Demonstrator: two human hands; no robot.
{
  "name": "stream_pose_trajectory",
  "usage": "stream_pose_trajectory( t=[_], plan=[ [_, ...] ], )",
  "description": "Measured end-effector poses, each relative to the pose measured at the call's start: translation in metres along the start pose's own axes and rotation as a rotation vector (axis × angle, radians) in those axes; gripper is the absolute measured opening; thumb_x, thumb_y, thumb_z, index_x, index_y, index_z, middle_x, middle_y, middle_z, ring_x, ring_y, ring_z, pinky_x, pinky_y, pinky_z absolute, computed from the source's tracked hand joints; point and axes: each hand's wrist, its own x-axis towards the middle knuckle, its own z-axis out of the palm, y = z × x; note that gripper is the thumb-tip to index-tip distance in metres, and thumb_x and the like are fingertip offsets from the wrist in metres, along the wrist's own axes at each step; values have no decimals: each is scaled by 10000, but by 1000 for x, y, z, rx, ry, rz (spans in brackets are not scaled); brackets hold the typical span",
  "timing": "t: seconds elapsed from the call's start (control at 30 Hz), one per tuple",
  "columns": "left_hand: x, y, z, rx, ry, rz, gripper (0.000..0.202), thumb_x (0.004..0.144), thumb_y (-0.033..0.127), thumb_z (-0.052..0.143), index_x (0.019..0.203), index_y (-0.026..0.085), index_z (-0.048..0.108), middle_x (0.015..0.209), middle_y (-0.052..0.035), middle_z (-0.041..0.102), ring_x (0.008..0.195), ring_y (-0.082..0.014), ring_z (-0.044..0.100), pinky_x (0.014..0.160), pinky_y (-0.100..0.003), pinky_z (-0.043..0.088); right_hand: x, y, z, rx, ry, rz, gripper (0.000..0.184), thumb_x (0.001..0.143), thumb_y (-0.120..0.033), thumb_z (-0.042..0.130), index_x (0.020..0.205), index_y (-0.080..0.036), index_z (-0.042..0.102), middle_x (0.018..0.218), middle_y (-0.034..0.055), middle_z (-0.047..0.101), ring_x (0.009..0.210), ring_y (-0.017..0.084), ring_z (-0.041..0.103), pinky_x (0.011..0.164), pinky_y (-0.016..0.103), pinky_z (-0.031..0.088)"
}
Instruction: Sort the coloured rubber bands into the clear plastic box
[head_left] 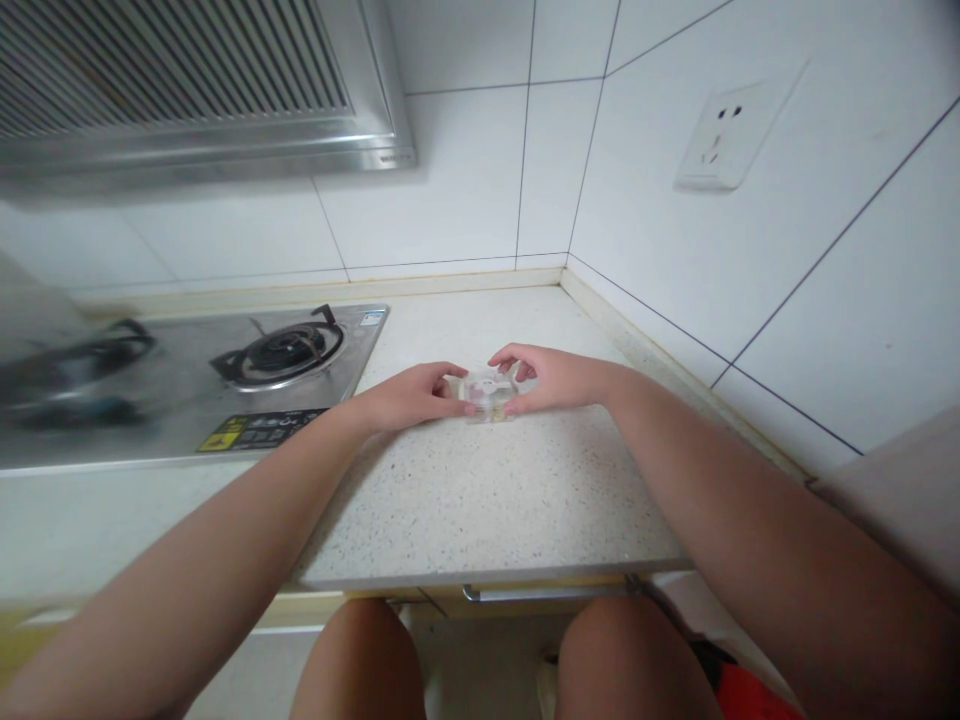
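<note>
A small clear box (489,390), which looks like plastic or glass, sits on the speckled countertop between my hands. What it contains is too blurred to make out. My left hand (420,395) grips its left side, the thumb along the near edge and the fingers curled behind. From the right, my right hand (544,380) holds the same box, thumb at the near right corner and fingers bent over toward the far edge.
A gas stove (289,350) is set into the counter on the left, beneath a metal range hood (397,155). White tiled walls meet at the back corner, with a socket (720,135) on the right wall. A drawer handle (540,594) lies below the counter's front edge.
</note>
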Motion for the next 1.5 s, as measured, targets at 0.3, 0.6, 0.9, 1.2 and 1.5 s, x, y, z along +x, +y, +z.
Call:
stream_pose_trajectory(
  t=[0.3, 0.6, 0.9, 1.2, 1.5],
  plan=[
    [-3, 7, 1, 109, 7, -7, 811, 738, 613, 761, 1365, 146, 547, 745, 7, 590, 640, -146, 508, 591, -273, 358, -2, -3, 0, -54, -10, -26, 846, 674, -524, 843, 1405, -214, 550, 1308, 128, 642, 1091, 302, 646, 909, 436, 549],
    [-2, 5, 2, 172, 36, 6, 843, 687, 603, 809, 1351, 148, 559, 763, 12, 598, 661, -150, 533, 610, -286, 385, -3, -6, 1, -70, -12, -48, 790, 680, -454, 856, 1386, -240, 571, 1254, 101, 681, 1082, 294, 655, 906, 423, 544],
    [3, -1, 2, 81, 314, 209, 645, 731, 468, 807, 1267, 161, 621, 1021, -74, 611, 900, -190, 609, 659, -282, 498, 3, 5, -2, 161, 107, -156, 616, 772, -460, 792, 1316, -224, 624, 1122, 90, 691, 949, 223, 654, 829, 386, 560],
    [-3, 7, 0, 102, 431, 620, 449, 825, 204, 776, 1256, 259, 663, 1255, -105, 590, 1124, -211, 619, 677, -223, 615, -1, -10, -2, 582, 26, -196, 534, 802, -391, 762, 1278, -230, 584, 1227, 83, 635, 997, 208, 630, 868, 384, 529],
    [-6, 12, -2, 165, 522, 651, 321, 852, 126, 735, 1157, 225, 727, 1089, -66, 681, 959, -148, 651, 693, -212, 603, -3, -17, -2, 661, 27, -206, 486, 805, -400, 753, 1232, -214, 612, 1205, 78, 648, 1007, 206, 616, 875, 376, 506]
  ],
)
